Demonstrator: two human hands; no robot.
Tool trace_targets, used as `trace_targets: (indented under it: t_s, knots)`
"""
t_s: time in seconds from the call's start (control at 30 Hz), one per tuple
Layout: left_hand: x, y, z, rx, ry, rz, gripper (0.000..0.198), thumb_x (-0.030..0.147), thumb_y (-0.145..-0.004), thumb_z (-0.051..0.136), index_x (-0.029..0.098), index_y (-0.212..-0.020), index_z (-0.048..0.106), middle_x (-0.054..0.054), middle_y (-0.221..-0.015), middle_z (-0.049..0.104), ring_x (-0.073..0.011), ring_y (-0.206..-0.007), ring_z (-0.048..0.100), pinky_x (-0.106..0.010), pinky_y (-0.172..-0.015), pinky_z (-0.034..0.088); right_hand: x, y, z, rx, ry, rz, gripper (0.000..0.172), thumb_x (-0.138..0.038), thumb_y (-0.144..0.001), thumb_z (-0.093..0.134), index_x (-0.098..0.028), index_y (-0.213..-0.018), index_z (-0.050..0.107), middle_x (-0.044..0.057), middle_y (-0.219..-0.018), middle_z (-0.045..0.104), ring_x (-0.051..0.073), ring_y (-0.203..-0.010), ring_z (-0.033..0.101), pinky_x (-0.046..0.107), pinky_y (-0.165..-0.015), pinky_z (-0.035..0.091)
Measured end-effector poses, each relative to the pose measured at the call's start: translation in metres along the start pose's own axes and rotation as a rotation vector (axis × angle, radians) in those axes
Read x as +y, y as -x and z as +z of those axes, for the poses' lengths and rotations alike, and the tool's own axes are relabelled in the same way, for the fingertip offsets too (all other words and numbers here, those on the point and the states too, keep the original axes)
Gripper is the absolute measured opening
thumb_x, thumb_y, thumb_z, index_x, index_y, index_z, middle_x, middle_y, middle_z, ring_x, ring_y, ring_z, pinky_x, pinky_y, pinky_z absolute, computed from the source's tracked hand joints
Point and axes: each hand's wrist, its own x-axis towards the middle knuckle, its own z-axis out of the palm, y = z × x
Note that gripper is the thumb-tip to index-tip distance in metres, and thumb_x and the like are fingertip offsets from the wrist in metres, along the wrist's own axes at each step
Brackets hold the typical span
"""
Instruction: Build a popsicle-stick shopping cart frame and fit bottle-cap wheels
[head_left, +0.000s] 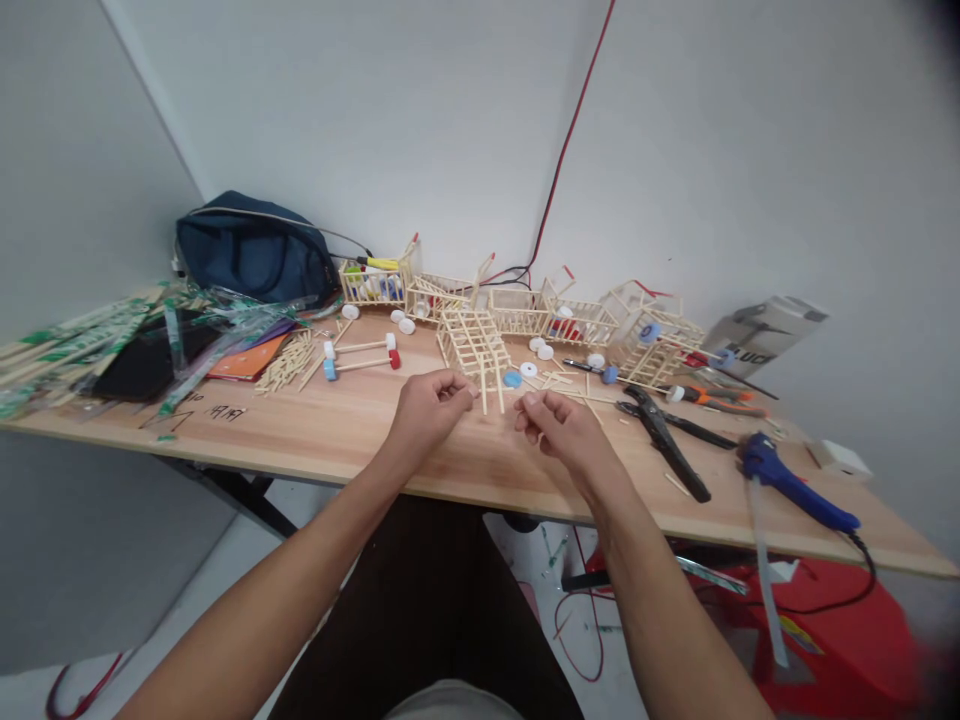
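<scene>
My left hand is closed, thumb and forefinger pressed together. Its fingertips are beside the left leg of a small frame of wooden sticks; whether they touch it or hold anything small, I cannot make out. To the right of that frame's two projecting sticks is my right hand, fingers curled in a pinch with their contents hidden. Just beyond the hands lie a blue bottle cap and a white wheel-like disc. Loose sticks are scattered behind my right hand.
Several stick-built carts line the wall. Left are two axles with caps, a stick pile, a phone and a blue bag. Right are black-handled cutters, orange pliers and a blue glue gun.
</scene>
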Motion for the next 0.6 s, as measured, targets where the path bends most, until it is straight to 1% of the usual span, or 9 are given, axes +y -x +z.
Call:
trace_targets:
  t_s: [0.1, 0.2, 0.37, 0.47, 0.6]
  knots:
    - [0.0, -0.014, -0.003, 0.009, -0.029, 0.039, 0.017, 0.029, -0.071, 0.058, 0.015, -0.063, 0.061, 0.0, -0.062, 0.061, -0.0126, -0.061, 0.054, -0.024, -0.063, 0.041, -0.007, -0.017, -0.007, 0.034, 0.037, -0.044, 0.044, -0.061, -0.074, 0.061, -0.018, -0.076, 0.057, 0.001, -0.071, 0.063, 0.009, -0.054, 0.047, 0.021, -0.046, 0.03]
    - [0.0, -0.028, -0.004, 0.02, -0.063, 0.066, 0.018, 0.028, -0.071, 0.056, 0.015, -0.059, 0.059, 0.0, -0.059, 0.059, -0.0117, -0.059, 0.052, -0.024, -0.062, 0.039, -0.01, -0.036, -0.009, 0.065, 0.09, -0.067, 0.043, -0.061, -0.072, 0.062, -0.018, -0.075, 0.056, 0.002, -0.071, 0.064, 0.009, -0.052, 0.047, 0.022, -0.046, 0.031]
    - [-0.002, -0.049, -0.003, 0.045, -0.108, 0.059, 0.017, 0.027, -0.069, 0.056, 0.016, -0.056, 0.058, 0.001, -0.056, 0.058, -0.0116, -0.056, 0.051, -0.024, -0.058, 0.037, -0.01, -0.063, -0.007, 0.07, 0.15, -0.114, 0.042, -0.06, -0.07, 0.061, -0.019, -0.073, 0.056, 0.001, -0.067, 0.062, 0.01, -0.051, 0.047, 0.023, -0.047, 0.032]
    - [-0.004, -0.06, -0.003, 0.066, -0.145, 0.047, 0.018, 0.026, -0.068, 0.057, 0.016, -0.053, 0.057, 0.001, -0.054, 0.057, -0.0122, -0.056, 0.051, -0.024, -0.059, 0.038, -0.009, -0.076, -0.007, 0.105, 0.205, -0.143, 0.04, -0.058, -0.071, 0.059, -0.018, -0.072, 0.057, 0.0, -0.062, 0.058, 0.01, -0.051, 0.044, 0.023, -0.048, 0.031]
    - [-0.008, -0.07, -0.003, 0.093, -0.184, 0.019, 0.017, 0.025, -0.068, 0.059, 0.015, -0.054, 0.06, 0.0, -0.055, 0.058, -0.0133, -0.056, 0.052, -0.024, -0.056, 0.036, -0.005, -0.091, -0.008, 0.143, 0.228, -0.183, 0.035, -0.052, -0.071, 0.06, -0.017, -0.074, 0.059, -0.001, -0.059, 0.053, 0.01, -0.052, 0.041, 0.023, -0.048, 0.03]
